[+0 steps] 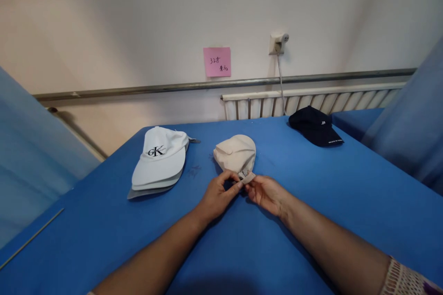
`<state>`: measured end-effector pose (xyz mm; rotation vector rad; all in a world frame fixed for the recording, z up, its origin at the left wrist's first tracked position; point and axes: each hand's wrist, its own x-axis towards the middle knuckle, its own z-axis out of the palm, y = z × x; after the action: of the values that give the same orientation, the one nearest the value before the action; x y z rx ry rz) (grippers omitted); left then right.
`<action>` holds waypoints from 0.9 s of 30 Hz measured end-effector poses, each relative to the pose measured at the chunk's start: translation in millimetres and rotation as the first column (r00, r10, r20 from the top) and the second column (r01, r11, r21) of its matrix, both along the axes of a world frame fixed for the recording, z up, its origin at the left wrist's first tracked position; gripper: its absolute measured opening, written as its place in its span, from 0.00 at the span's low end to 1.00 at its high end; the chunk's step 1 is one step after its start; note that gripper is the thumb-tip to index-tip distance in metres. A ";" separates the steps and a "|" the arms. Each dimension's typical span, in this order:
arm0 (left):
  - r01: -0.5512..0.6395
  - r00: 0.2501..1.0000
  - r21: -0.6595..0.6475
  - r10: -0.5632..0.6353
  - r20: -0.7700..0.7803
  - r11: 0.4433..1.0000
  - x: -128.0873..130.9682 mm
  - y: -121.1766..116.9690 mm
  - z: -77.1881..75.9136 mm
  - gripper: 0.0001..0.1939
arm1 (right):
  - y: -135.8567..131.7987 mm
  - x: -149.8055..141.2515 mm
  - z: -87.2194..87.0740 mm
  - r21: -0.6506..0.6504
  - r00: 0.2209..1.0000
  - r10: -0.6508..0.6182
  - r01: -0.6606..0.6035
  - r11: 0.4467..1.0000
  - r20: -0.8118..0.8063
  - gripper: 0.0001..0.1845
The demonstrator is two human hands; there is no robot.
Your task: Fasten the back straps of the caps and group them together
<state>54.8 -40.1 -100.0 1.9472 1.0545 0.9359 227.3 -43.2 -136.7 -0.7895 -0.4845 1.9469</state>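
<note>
A beige baseball cap (238, 151) lies in the middle of the blue surface, its back strap (248, 178) toward me. My left hand (221, 193) pinches the strap near its buckle, thumb and index finger closed on it. From the other side my right hand (265, 193) grips the strap's loose end between thumb and fingers. The buckle is partly covered by my fingertips. Left of the beige cap sits a stack of caps, with a white cap (161, 156) bearing black "CK" letters on top.
A black cap (313, 125) rests at the far right of the blue table (228, 249). Along the left edge lies a thin stick (32, 237). Behind are a metal rail (166, 88), a radiator (311, 99), a plugged socket (277, 44) and a pink note (217, 61). Blue curtains (38, 147) hang at both sides.
</note>
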 end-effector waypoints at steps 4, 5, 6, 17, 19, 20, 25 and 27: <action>0.048 0.998 -0.035 -0.047 0.035 0.998 2.3 -1.8 -1.6 0.06 | 1.8 -3.2 -1.5 -0.011 0.992 -0.073 0.072 0.997 -0.105 0.05; 0.047 0.998 -0.035 -0.046 0.037 0.998 2.2 -1.7 -2.0 0.06 | 2.8 -3.2 -1.9 -0.023 0.987 -0.091 0.089 0.996 -0.131 0.05; 0.047 0.998 -0.035 -0.045 0.038 0.998 1.9 -1.3 -2.6 0.06 | 4.1 -2.9 -2.2 -0.042 0.983 -0.105 0.099 0.994 -0.152 0.05; 0.096 0.995 -0.028 -0.096 0.008 0.995 -2.9 3.7 -8.1 0.08 | 7.1 0.8 -4.8 0.026 0.974 -0.098 0.106 0.994 -0.206 0.11; 0.072 0.997 -0.034 -0.072 0.020 0.997 -3.2 4.7 -8.1 0.08 | 6.9 0.9 -5.5 0.053 0.973 -0.111 0.124 0.991 -0.201 0.15; 0.067 0.997 -0.042 -0.066 0.030 0.997 -3.2 5.2 -8.1 0.08 | 7.1 1.1 -5.9 0.063 0.974 -0.109 0.124 0.990 -0.200 0.16; 0.058 0.997 -0.077 -0.054 0.055 0.995 -2.5 6.5 -8.8 0.08 | 7.3 1.0 -4.8 0.096 0.973 -0.147 0.166 0.981 -0.180 0.14; 0.058 0.997 -0.075 -0.054 0.052 0.995 -1.8 5.7 -7.6 0.09 | 5.8 0.3 -2.5 0.110 0.977 -0.148 0.166 0.980 -0.153 0.15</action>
<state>53.0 -34.4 -107.6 1.8715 0.9879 0.8960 227.6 -37.3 -139.2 -0.5862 -0.4357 1.7945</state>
